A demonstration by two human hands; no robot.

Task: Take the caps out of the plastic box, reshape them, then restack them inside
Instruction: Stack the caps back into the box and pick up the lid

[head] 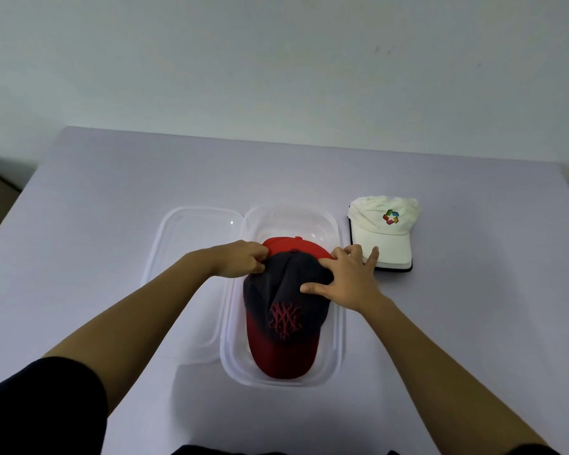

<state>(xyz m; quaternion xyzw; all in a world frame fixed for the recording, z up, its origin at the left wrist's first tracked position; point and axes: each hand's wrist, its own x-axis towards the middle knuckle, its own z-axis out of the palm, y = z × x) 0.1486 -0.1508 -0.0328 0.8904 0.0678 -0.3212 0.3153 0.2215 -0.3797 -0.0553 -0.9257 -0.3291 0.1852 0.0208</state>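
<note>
Fingers (257,262) of left hand (240,259) curled tight, pinching back edge of dark blue cloth cap with red brim and red stitched logo (276,307). Fingers of right hand (345,280) spread wide, thumb and tips pressing on top of same cap. Cap sits inside clear plastic box (340,323), brim toward person, on plain red cloth cap (286,245) (only its back shows). Clear plastic lid (191,231) lies flat, touching box's left side. Cream cloth cap with colourful badge (381,234) lies on lilac worktop (112,208), just right of box, black edge under it.
</note>
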